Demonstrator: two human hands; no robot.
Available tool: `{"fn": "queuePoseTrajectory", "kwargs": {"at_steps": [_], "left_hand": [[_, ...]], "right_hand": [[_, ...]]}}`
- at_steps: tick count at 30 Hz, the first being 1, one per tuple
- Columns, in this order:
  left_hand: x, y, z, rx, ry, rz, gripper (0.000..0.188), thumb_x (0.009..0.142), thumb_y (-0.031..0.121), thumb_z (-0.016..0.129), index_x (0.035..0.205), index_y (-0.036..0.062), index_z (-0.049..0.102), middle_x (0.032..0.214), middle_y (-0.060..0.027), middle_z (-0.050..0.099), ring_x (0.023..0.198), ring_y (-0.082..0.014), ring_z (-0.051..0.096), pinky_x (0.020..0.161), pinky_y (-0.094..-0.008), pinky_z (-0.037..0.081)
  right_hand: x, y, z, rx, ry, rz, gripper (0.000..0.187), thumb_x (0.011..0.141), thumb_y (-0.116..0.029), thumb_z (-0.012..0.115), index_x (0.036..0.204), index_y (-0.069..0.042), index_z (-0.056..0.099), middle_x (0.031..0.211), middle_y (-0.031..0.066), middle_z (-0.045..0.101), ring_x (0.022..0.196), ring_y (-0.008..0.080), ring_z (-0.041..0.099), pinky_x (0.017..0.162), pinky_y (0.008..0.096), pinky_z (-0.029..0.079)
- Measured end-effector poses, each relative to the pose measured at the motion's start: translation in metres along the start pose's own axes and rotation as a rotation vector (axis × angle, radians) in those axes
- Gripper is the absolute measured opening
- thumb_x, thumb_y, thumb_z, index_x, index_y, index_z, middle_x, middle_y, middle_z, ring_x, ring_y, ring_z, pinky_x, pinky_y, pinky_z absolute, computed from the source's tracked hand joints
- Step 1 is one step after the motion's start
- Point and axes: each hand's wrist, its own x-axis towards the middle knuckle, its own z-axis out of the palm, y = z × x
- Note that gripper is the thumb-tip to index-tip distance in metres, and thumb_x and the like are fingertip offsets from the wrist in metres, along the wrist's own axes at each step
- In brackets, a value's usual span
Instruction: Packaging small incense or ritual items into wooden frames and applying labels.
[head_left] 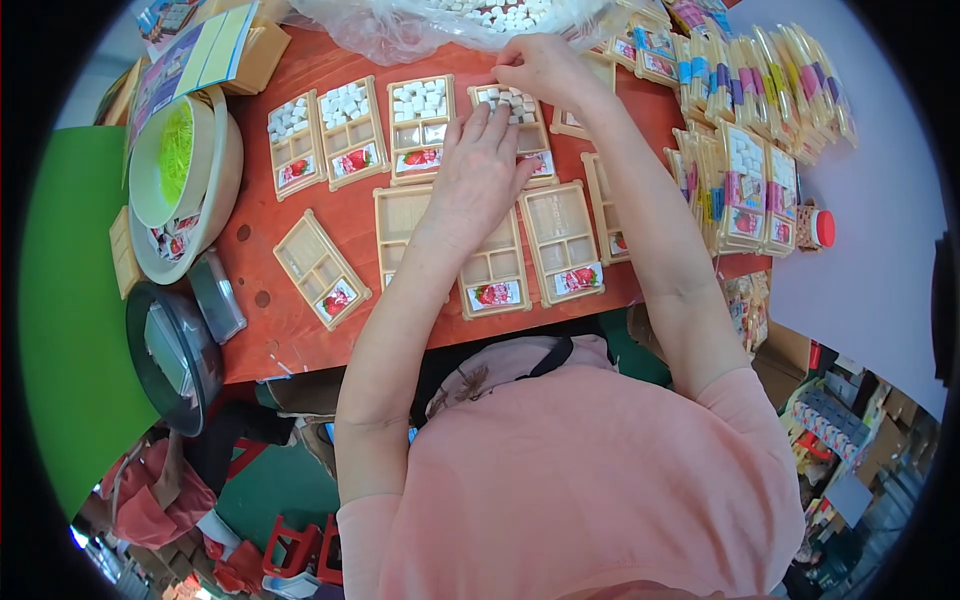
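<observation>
My left hand [478, 165] reaches over a beige compartment tray [541, 140], its fingers stretched out and resting on the small white cubes [518, 104] in the large top section. My right hand [545, 72] is at that tray's far edge, its fingers curled together; whatever they may pinch is hidden. To the left stand a tray with white cubes [420, 98] and two more filled ones, each with a strawberry-printed packet [355, 160] in its bottom section. Nearer me lie trays whose top sections hold no cubes, including one tray [556, 212] below my right forearm and a tilted one [309, 252].
A clear plastic bag [400, 38] with loose white cubes lies at the back. Packed trays [742, 185] and stacked wrapped packs [770, 85] crowd the right. At left are nested bowls [225, 175] with green shreds [176, 155], a dark basin [205, 350] and a clear box [216, 295].
</observation>
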Motion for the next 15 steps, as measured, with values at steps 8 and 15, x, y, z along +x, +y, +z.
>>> {"fn": "queuePoseTrajectory", "kwargs": {"at_steps": [8, 15], "left_hand": [[-0.02, 0.009, -0.021, -0.075, -0.005, -0.029, 0.032, 0.085, 0.018, 0.068, 0.107, -0.0052, 0.063, 0.122, -0.0204, 0.056, 0.124, -0.0368, 0.048, 0.11, -0.0516, 0.031], [-0.038, 0.026, -0.02, -0.089, -0.073, -0.058, 0.033, 0.084, 0.016, 0.068, 0.108, -0.0059, 0.062, 0.127, -0.0242, 0.054, 0.126, -0.0407, 0.046, 0.111, -0.0546, 0.029]], "right_hand": [[-0.011, -0.017, -0.025, 0.167, -0.061, -0.033, 0.027, 0.081, -0.028, 0.068, 0.092, -0.004, 0.073, 0.087, 0.0153, 0.071, 0.083, 0.0291, 0.069, 0.075, 0.0389, 0.052], [0.081, 0.015, -0.023, -0.377, 0.136, 0.096, 0.035, 0.088, -0.036, 0.063, 0.104, -0.006, 0.071, 0.101, 0.0159, 0.071, 0.098, 0.0338, 0.067, 0.084, 0.0462, 0.053]]}}
